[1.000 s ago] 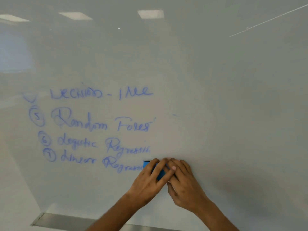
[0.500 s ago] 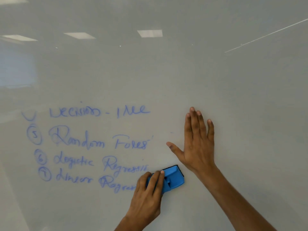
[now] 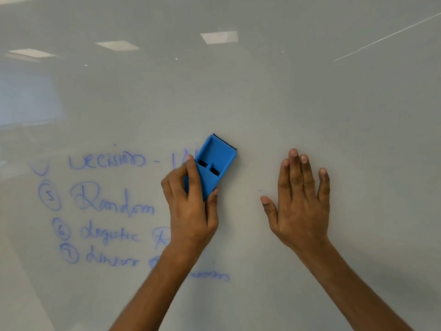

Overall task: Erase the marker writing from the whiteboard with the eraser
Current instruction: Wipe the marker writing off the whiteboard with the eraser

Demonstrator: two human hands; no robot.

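Observation:
A white whiteboard (image 3: 310,96) fills the view. Blue marker writing (image 3: 107,206) runs in several lines across its lower left. My left hand (image 3: 191,206) grips the lower end of a blue eraser (image 3: 213,166) between thumb and fingers and holds it tilted against the board, over the right end of the top line. My right hand (image 3: 300,199) lies flat on the bare board to the right, fingers straight and pointing up. My left forearm hides parts of the two lowest lines; a smeared word end (image 3: 210,275) shows right of it.
Ceiling lights (image 3: 219,37) and a window reflect in the glossy board. A thin scratch-like line (image 3: 386,37) crosses the upper right corner.
My left hand has swept the eraser up from the bottom line to the top line, wiping the right ends of the middle lines. My right hand stays flat on the board.

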